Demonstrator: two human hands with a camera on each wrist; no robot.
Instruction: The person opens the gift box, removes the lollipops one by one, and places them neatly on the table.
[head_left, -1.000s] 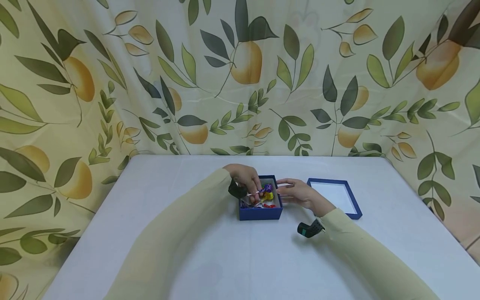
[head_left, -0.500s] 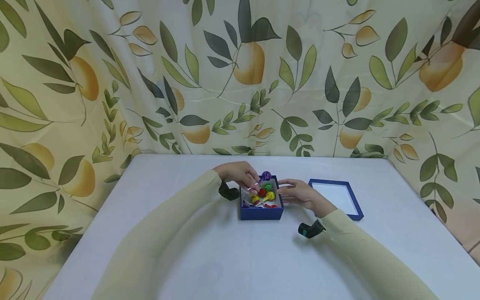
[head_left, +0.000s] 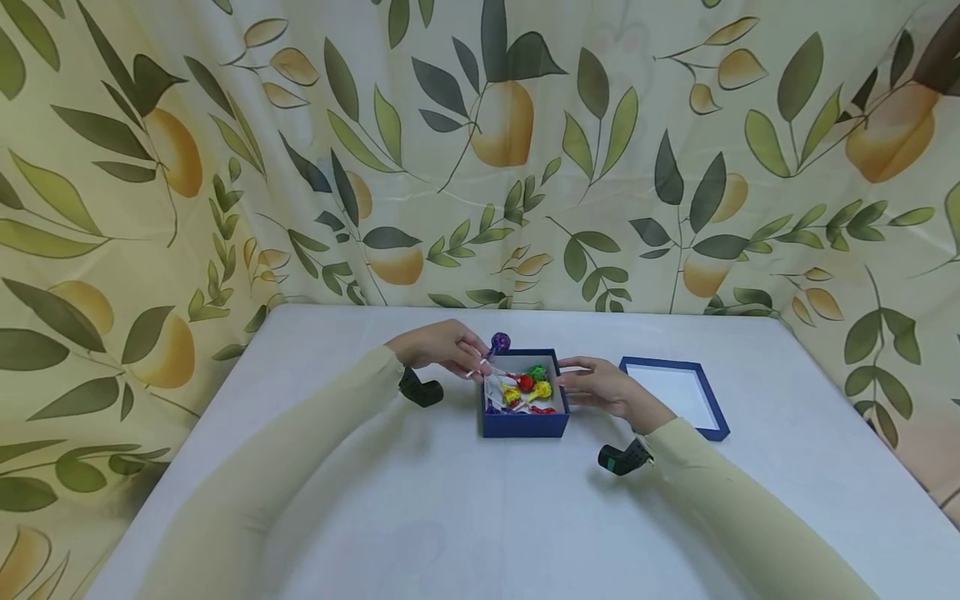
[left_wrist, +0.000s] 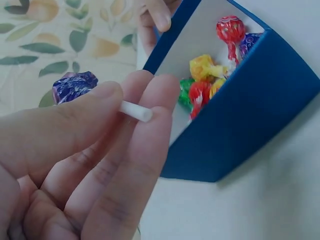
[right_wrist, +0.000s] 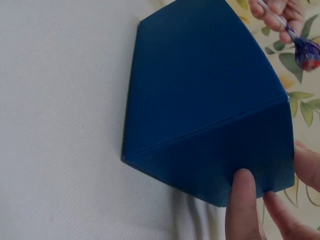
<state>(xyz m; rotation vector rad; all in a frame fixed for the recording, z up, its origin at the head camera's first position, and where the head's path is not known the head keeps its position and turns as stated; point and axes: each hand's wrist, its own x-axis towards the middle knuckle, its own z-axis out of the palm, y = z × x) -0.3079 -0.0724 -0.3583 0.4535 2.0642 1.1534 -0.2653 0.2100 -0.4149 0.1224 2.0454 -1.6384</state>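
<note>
While the right hand (head_left: 600,387), fingers apart, touches the box (head_left: 524,426), the left hand (head_left: 442,346) pinches a lollipop (head_left: 500,342), apparently unloading, next needing controlled set-down.

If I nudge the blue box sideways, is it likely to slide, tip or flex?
The box will probably slide rather than tip, as it sits flat on the table on a broad base. Its walls look straight and sharp-edged, so it is likely stiff. The lollipops inside appear loose, so they may roll or shift.
</note>
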